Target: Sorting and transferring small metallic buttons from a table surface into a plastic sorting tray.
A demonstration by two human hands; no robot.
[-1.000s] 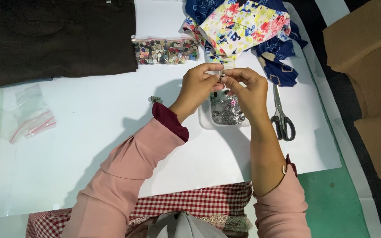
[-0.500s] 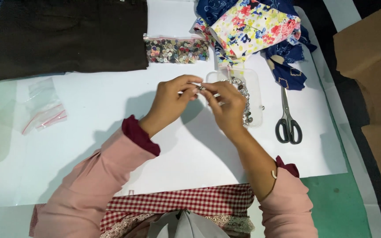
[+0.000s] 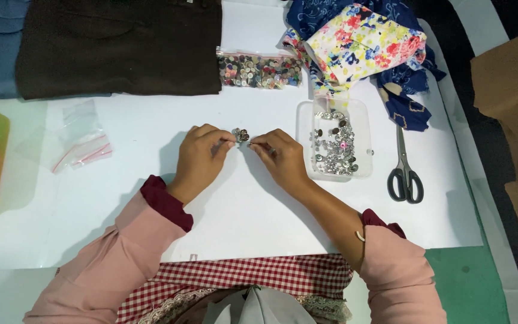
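Both hands had come down and toward the person since the frame 0.5 s earlier, from above the clear tray's near end to low over the bare white worktop (image 3: 151, 150), left of the tray. The left hand (image 3: 202, 157) pinched a small cluster of metal buttons (image 3: 240, 134) between thumb and fingertips, and the right hand (image 3: 280, 159) was closed in a fine pinch just beside that cluster, its fingertips almost touching it; whether it gripped a thread, a pin or a single button could not be told. The clear plastic tray (image 3: 364, 138) of loose metal buttons lay just right of the right hand, with black-handled scissors (image 3: 404, 168) further right. A zip bag of mixed buttons (image 3: 259, 71) sat farther up the worktop, between dark folded cloth (image 3: 121, 48) and a floral fabric bundle (image 3: 361, 45). As a judgement, the main risk was the tiny cluster slipping from so light a pinch and scattering on the smooth sheet; the right wrist could also nudge the light tray and spill it. Against the earlier frame, the tray and scissors kept their places beside each other.
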